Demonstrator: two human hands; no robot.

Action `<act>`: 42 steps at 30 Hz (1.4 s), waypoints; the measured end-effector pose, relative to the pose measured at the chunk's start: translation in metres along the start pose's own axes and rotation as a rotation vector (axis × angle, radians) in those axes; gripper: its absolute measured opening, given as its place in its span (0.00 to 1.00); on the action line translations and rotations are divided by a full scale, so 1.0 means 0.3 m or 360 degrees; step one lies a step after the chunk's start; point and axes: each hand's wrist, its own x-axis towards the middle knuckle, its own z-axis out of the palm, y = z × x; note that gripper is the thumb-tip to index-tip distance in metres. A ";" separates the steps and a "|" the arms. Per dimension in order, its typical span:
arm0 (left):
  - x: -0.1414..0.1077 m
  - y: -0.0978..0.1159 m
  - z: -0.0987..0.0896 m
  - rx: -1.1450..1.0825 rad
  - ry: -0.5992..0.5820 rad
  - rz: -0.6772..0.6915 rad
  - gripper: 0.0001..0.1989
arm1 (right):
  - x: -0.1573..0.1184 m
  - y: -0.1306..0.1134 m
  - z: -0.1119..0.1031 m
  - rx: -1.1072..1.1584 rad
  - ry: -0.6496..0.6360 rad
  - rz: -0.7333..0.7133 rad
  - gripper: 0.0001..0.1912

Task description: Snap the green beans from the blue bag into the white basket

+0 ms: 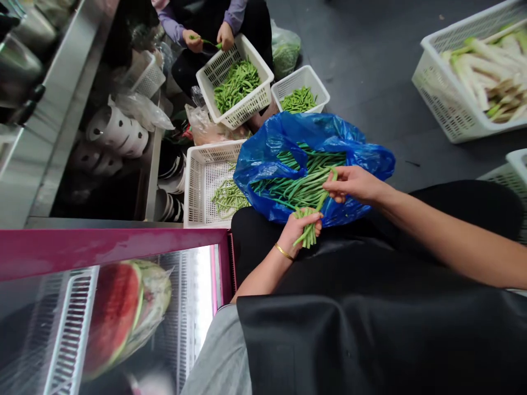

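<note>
A blue plastic bag [263, 148] lies open at my knees, with many long green beans [308, 181] in it. My left hand [302, 227] is wrapped round a bundle of beans [307, 235] at the bag's near edge. Above it and to the right, my right hand [346, 184] pinches a green bean [332, 174] over the bag. Left of the bag, a white basket [197, 186] contains some bean pieces [229, 197].
Another person's hands [209, 38] hold a bean over a white basket [208, 82] of beans. A smaller bean basket [323, 96] stands beside it. A vegetable crate [440, 99] is at right, a fridge with cut watermelon [111, 312] at lower left, and a steel counter [53, 109] at left.
</note>
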 end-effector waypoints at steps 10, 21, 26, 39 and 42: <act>0.081 0.043 0.043 -0.0625 0.0529 0.0299 0.12 | -0.179 0.065 0.172 -0.0814 0.0177 -0.1028 0.09; 0.002 0.088 -0.015 0.0047 -0.0350 -0.0075 0.20 | -0.079 0.049 0.030 -0.1073 -0.0100 -0.0712 0.20; 0.004 0.084 -0.012 0.0290 -0.0244 -0.0018 0.21 | -0.088 0.026 -0.013 -0.2027 -0.0028 -0.0961 0.20; -0.032 0.072 0.045 0.0431 -0.0474 0.0174 0.19 | -0.190 0.068 -0.023 0.0288 -0.0741 0.0241 0.26; -0.013 0.074 0.013 0.0052 -0.0319 0.0240 0.21 | -0.184 0.066 -0.133 -0.0420 -0.0891 0.0299 0.24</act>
